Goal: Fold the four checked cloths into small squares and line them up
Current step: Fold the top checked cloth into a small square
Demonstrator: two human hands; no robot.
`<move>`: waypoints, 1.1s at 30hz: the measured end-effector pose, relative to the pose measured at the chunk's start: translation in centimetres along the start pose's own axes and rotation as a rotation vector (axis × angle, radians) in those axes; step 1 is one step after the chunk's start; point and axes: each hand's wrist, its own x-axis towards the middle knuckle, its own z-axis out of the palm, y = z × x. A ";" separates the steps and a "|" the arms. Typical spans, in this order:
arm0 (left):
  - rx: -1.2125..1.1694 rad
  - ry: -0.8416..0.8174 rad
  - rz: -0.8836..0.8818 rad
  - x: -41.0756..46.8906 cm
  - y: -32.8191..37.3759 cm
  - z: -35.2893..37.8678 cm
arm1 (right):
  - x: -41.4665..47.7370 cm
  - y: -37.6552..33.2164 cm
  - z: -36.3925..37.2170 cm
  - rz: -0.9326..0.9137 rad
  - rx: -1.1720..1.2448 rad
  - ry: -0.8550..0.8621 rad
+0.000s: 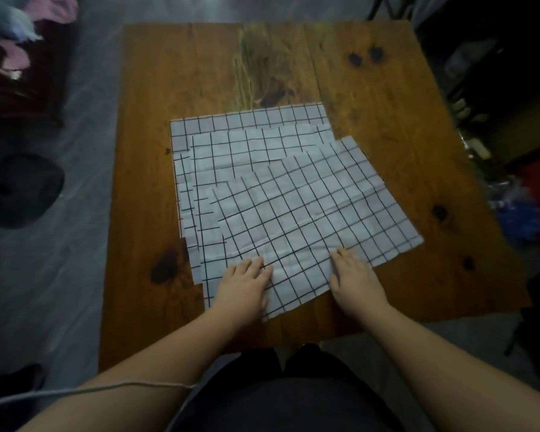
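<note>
Left hand (247, 283) lies flat w/ fingers straight, pressing on the near edge of the top cloth (309, 210), lower centre of the frame. Right hand (357, 277) sits just beside it to the right, on the same edge. Its fingers are bent at the knuckles, tips on the fabric, and I can't tell whether it pinches the cloth or only rests there.

Top cloth is unfolded, white w/ a black grid, a bit wrinkled, and turned at an angle so one corner points to the right of the frame. It lies over the other checked cloths (250, 145), also spread open and overlapping in a loose stack. Their edges show stepped along the left side and toward the top, approx. in the middle of the frame.

All of this rests on a brown wooden table (387, 113) w/ dark knots.

Person's dark clothing (293, 397) fills the bottom centre. A pale cord (106, 388) crosses the left forearm, lower left. On the grey floor (85, 275), a dark rounded object (19, 191) sits at mid left. Pink and blue fabric (22, 23) is bunched in the upper left corner. Something blue (518, 213), blurred, is at the right edge.
</note>
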 end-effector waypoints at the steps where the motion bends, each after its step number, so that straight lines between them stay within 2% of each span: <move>1: 0.002 0.014 0.004 -0.3 0.4 0.3 | 0.5 0.0 -0.1 -0.010 -0.014 0.006; 5: 0.022 0.089 0.052 -1.8 2.0 1.8 | 2.6 0.1 -0.5 -0.039 -0.088 0.031; 11: 0.007 0.073 0.085 -3.2 6.3 4.3 | 2.7 0.6 -0.3 0.002 -0.127 0.065; 22: -0.108 0.126 -0.055 -3.5 17.6 7.5 | -8.2 5.9 4.3 -0.227 0.059 0.087; 27: -0.058 0.194 -0.168 -4.6 14.9 7.9 | -9.1 8.6 6.2 -0.346 -0.064 0.033; 33: 0.058 0.131 -0.148 -5.0 8.8 8.7 | -8.2 10.0 7.3 -0.404 -0.206 0.049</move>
